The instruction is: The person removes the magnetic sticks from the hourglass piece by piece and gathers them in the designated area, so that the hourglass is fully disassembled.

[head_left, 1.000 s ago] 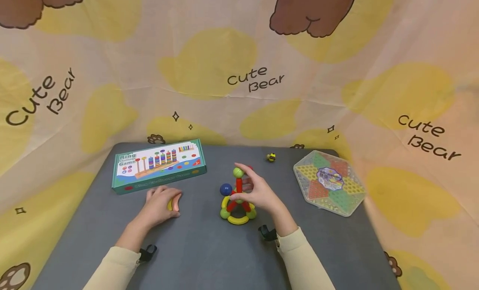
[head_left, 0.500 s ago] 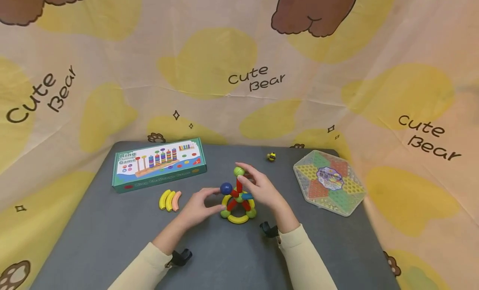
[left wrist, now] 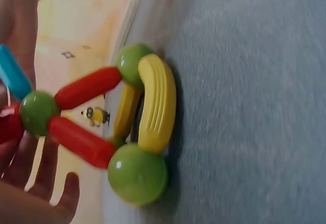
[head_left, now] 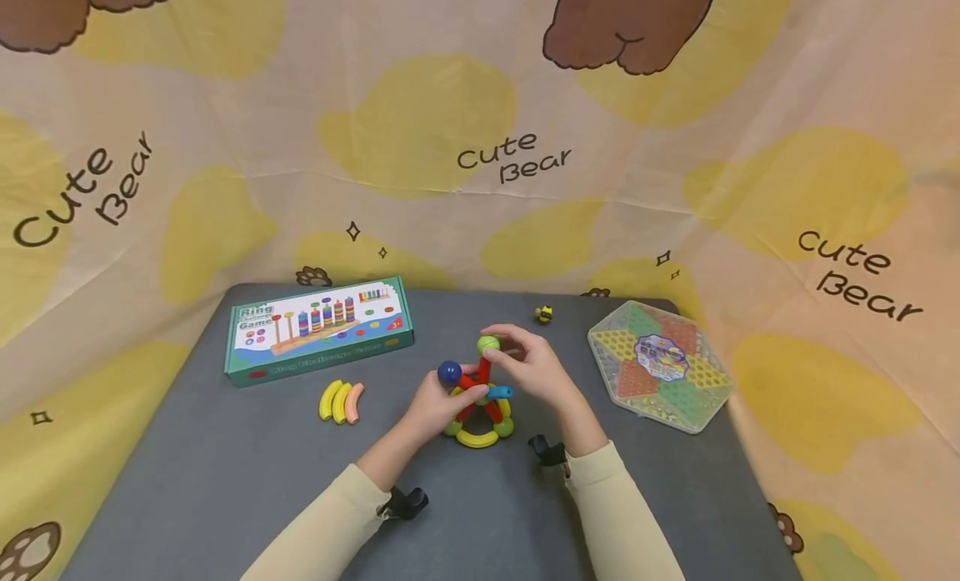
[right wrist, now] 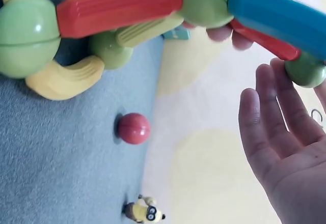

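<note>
A magnetic stick-and-ball model (head_left: pixel 477 438) stands mid-table, with curved yellow pieces at its base and red rods rising to a central green ball (left wrist: pixel 39 113). My left hand (head_left: pixel 433 408) grips it around the centre, thumb across the front. A blue ball (head_left: pixel 450 373) tips one red rod beside that hand. A blue rod (right wrist: pixel 277 18) sticks out toward the right. My right hand (head_left: pixel 538 366) pinches the top green ball (head_left: pixel 488 344) between thumb and index finger. Its other fingers (right wrist: pixel 265 117) are extended. The upright red rod (head_left: pixel 484 369) under that ball leans slightly right.
Two yellow and one pink curved pieces (head_left: pixel 341 402) lie left of the model. A green game box (head_left: pixel 318 331) is at back left, a hexagonal board (head_left: pixel 660 367) at right. Behind the model are a small yellow figure (head_left: pixel 543 314) and a red ball (right wrist: pixel 133 128).
My left hand has left the curved pieces on the table and moved right to grip the model. The top green ball and its rod have tilted slightly right with my right hand.
</note>
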### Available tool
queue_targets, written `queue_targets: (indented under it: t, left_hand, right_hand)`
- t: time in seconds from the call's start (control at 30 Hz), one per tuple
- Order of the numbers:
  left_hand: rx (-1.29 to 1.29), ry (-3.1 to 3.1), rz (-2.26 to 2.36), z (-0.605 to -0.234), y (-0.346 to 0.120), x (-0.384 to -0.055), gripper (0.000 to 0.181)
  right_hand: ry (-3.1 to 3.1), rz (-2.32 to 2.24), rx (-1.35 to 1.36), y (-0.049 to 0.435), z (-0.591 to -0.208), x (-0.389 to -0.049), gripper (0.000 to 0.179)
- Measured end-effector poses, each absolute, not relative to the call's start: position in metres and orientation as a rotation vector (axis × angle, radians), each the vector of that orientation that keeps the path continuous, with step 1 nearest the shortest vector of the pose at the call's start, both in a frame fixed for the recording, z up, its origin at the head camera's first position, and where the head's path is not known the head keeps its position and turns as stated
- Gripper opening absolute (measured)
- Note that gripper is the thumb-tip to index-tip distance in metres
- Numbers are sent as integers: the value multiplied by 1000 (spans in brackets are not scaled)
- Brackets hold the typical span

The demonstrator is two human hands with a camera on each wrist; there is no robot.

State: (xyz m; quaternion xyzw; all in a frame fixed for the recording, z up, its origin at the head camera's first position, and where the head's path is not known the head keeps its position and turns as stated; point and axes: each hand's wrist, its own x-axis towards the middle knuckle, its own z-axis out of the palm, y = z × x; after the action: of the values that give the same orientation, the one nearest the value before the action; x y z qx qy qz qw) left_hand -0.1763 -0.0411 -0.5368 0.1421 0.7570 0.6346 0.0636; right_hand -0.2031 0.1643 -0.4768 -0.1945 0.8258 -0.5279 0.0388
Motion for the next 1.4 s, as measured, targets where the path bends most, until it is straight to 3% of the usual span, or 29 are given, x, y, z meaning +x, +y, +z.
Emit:
queue_targets:
  t: [0.33,0.7,1.03,1.4]
  left_hand:
    - [287,2290,2027,-540,-27,-175,34]
    - [270,2407,1954,-535,-25,-171,29]
    - [269,2398,1951,-537,-24,-172,26]
    - [213,2278,2004,-538,-26,-170,28]
  right_hand:
    - [2553,-1632,-558,171,-446,-181,40]
    - [2657,-1673,-526,176,-491,-194,35]
    - [2736,-1984,-324,185,-482,-202,37]
    - [2727,-1820,-100,197,-505,-217,44]
